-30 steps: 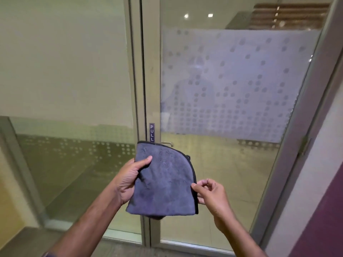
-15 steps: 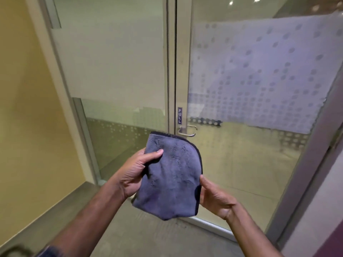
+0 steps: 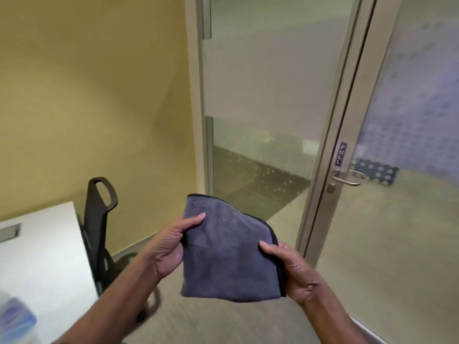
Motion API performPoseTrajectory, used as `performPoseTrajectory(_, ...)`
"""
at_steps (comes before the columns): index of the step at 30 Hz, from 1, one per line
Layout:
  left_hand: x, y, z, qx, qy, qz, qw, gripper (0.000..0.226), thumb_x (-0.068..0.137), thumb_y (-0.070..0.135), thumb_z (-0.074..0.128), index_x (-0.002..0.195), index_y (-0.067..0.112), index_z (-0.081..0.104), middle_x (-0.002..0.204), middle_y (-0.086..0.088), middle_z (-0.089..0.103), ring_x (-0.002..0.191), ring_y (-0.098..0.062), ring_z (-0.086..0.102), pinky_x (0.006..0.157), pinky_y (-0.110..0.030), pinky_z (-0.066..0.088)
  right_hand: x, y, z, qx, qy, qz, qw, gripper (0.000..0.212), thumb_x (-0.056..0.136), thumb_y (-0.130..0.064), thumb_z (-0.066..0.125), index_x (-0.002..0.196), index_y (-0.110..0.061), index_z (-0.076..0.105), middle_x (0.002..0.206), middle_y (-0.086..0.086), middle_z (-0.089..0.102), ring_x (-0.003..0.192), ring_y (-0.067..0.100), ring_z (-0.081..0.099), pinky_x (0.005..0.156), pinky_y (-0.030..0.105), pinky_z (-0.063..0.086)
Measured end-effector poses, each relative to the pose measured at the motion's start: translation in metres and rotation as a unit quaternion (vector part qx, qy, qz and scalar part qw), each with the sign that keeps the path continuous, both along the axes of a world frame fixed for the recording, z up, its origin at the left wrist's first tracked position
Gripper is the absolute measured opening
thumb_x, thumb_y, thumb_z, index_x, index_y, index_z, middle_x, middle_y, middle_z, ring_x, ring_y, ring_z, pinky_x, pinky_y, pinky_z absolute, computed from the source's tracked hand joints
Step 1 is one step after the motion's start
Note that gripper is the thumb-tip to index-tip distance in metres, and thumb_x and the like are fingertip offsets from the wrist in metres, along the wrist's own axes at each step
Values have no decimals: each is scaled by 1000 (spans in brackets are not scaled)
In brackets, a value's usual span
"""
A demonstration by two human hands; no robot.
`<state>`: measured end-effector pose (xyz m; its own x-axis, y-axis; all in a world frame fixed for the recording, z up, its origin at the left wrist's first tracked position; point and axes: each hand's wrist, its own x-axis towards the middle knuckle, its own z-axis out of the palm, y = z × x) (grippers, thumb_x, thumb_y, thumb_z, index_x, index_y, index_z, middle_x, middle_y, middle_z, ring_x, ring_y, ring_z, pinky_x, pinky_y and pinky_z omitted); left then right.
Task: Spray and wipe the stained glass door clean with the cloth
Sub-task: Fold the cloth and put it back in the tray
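Note:
A folded grey-blue cloth [image 3: 228, 254] with a dark hem is held flat in front of me at waist height. My left hand [image 3: 169, 247] grips its left edge, thumb on top. My right hand [image 3: 290, 269] grips its right edge, thumb on top. The glass door [image 3: 402, 219], with a frosted dotted band, a "PULL" label [image 3: 343, 154] and a metal lever handle [image 3: 347, 177], stands to the right, beyond the cloth. A blurred blue-and-white object [image 3: 15, 319], perhaps a spray bottle, lies at the bottom left on the table.
A fixed glass panel [image 3: 258, 95] stands left of the door, next to a yellow wall [image 3: 94, 95]. A white table [image 3: 42, 259] fills the lower left, with a black office chair [image 3: 99, 219] beside it. Grey floor [image 3: 223, 324] lies below my hands.
The view has swung left: the door slid to the right of the frame, and the yellow wall, table and chair came into sight. Both hands keep hold of the cloth.

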<state>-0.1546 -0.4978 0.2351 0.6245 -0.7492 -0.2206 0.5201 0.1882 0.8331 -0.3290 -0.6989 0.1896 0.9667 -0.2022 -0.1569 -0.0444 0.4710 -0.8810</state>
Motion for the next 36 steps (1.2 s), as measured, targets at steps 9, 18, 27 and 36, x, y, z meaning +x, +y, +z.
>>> performPoseTrajectory(9,48,192,-36,16,68,19,997,71,51,28,104,116,11,79,121,-16,77,108,-32,76,85,-41,63,103,158,-11,54,-35,93,994,53,77,-11,83,127,-3,69,133,26,65,118,40,65,101,49,53)
performPoseTrajectory(18,62,306,-81,-137,189,146,961,45,85,21,80,127,6,72,124,-24,73,111,-43,73,82,-52,63,178,267,-41,61,65,121,989,71,75,-40,91,131,-3,66,135,22,65,121,30,65,112,45,46)
performPoseTrajectory(27,68,337,-99,-233,160,281,917,52,77,20,87,126,10,73,137,-20,68,125,-41,66,93,-54,61,189,338,-104,347,121,191,910,97,78,-77,61,143,-4,57,150,29,50,143,45,44,121,65,24)
performPoseTrajectory(36,72,371,-117,-177,114,410,887,35,99,25,64,129,8,71,138,-15,68,126,-31,67,98,-47,59,249,339,-85,-58,72,93,991,79,87,1,74,148,-35,41,110,5,78,94,26,78,80,50,62)
